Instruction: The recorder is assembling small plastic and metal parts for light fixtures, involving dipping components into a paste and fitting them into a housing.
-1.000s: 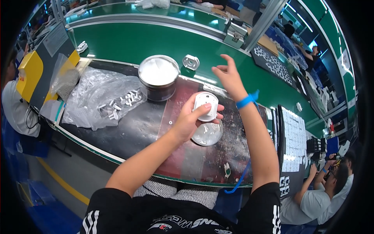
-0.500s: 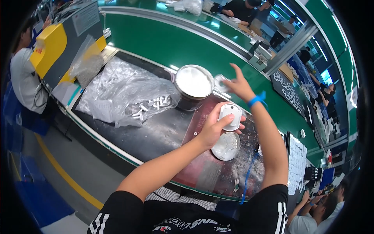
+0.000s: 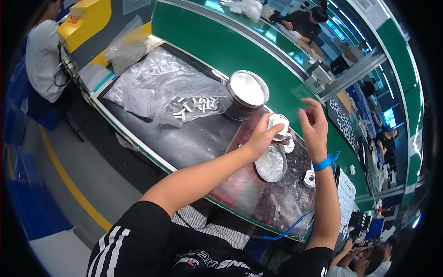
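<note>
While the left hand gripped the white part near the round dish on the surface, thumb pressed across it, the right hand hovered beside it, fingers parted, apparently empty; a steady, level hold seemed advisable.

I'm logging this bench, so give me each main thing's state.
White part: gripped in the left hand
Right hand: raised, open, empty
Round tin: upright, showing white on top
Round dish: lying flat, smeared whitish
Plastic bag: lying down, holding white pieces
Blue wristband: worn on the right wrist
</note>
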### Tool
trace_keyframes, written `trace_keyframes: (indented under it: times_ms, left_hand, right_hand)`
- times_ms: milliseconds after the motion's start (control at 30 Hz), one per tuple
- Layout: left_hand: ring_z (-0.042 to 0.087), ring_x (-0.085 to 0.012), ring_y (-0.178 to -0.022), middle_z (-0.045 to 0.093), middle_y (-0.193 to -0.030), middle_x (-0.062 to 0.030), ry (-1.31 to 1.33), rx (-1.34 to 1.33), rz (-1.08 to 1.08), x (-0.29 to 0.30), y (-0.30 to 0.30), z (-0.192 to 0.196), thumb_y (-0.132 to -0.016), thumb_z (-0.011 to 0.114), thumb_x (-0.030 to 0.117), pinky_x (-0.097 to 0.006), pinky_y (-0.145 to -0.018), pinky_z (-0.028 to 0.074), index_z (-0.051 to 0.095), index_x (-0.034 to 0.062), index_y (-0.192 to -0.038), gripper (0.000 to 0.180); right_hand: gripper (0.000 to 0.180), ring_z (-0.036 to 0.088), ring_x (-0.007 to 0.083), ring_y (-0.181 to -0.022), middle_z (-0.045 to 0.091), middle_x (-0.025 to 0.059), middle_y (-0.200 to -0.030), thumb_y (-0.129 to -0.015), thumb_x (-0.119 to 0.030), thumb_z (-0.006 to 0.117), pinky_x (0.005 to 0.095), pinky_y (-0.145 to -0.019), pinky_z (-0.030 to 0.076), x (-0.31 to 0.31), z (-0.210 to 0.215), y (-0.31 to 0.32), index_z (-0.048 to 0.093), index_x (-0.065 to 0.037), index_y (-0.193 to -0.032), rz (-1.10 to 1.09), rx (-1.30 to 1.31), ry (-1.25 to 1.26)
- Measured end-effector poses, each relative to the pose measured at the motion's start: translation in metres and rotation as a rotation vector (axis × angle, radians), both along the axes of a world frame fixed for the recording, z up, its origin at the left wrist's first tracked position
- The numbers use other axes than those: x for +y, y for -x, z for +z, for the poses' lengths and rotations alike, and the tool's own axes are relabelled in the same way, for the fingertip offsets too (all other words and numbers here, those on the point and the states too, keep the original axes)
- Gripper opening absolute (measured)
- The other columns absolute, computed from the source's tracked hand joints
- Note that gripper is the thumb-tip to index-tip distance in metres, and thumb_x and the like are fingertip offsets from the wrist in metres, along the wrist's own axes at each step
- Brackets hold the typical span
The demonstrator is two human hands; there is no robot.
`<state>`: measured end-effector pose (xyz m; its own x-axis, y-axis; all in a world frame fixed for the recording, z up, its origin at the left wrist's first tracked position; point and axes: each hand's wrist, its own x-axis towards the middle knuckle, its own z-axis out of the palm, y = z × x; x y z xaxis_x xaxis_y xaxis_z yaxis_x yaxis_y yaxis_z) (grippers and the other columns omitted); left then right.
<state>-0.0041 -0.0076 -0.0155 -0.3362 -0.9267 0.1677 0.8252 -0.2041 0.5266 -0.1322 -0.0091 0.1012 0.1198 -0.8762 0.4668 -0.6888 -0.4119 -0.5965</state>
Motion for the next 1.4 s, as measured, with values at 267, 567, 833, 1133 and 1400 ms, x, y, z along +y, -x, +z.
trace_keyframes:
  times_ms: [267,567,833,1133,1400]
  left_hand:
    - [0.069,-0.0259,-0.081,0.067,-0.101,-0.0175,-0.01,-0.003,-0.019,-0.004,0.012,-0.01,-0.094,0.061,0.014,-0.04,-0.067,0.059,0.041,0.006,-0.127,0.04]
    - [0.069,-0.0266,-0.087,0.064,-0.108,-0.0198,0.05,-0.058,-0.039,0.008,0.006,-0.001,-0.096,0.057,0.015,-0.037,-0.071,0.058,0.038,0.0045,-0.128,0.039]
    - [0.07,-0.0254,-0.086,0.065,-0.106,-0.0194,0.021,-0.062,-0.061,0.009,0.007,0.0,-0.095,0.059,0.015,-0.036,-0.066,0.06,0.035,0.0078,-0.129,0.042]
    - [0.069,-0.0302,-0.089,0.064,-0.108,-0.0227,0.012,-0.06,-0.046,0.008,0.006,0.003,-0.097,0.056,0.014,-0.036,-0.069,0.06,0.037,0.0063,-0.128,0.038]
    - [0.068,-0.0314,-0.094,0.062,-0.112,-0.0242,-0.028,-0.083,-0.023,0.018,-0.006,0.018,-0.096,0.054,0.016,-0.037,-0.073,0.06,0.038,0.0037,-0.126,0.037]
  right_hand:
    - [0.022,0.065,0.0347,-0.084,0.061,0.0148,-0.091,-0.082,-0.007,0.061,0.0439,-0.072,0.054,0.006,-0.043,-0.199,0.066,-0.006,-0.103,0.677,0.636,0.085]
    - [0.008,0.07,0.0351,-0.08,0.068,0.0185,-0.084,-0.072,0.0,0.063,0.0429,-0.068,0.057,-0.01,-0.083,-0.253,0.07,0.0,-0.077,0.547,0.874,0.028]
    - [0.007,0.071,0.0333,-0.08,0.069,0.0177,-0.081,-0.073,-0.001,0.064,0.0413,-0.067,0.058,-0.01,-0.081,-0.249,0.071,-0.001,-0.075,0.486,0.786,0.131]
    - [0.019,0.066,0.0337,-0.077,0.062,0.0164,-0.079,-0.078,-0.004,0.061,0.0412,-0.064,0.053,0.097,-0.019,-0.144,0.056,-0.002,-0.096,0.451,0.529,0.077]
    - [0.02,0.07,0.031,-0.079,0.069,0.0155,-0.092,-0.084,-0.005,0.07,0.0341,-0.068,0.054,0.195,-0.057,-0.019,0.066,-0.004,-0.103,0.006,0.038,-0.263]
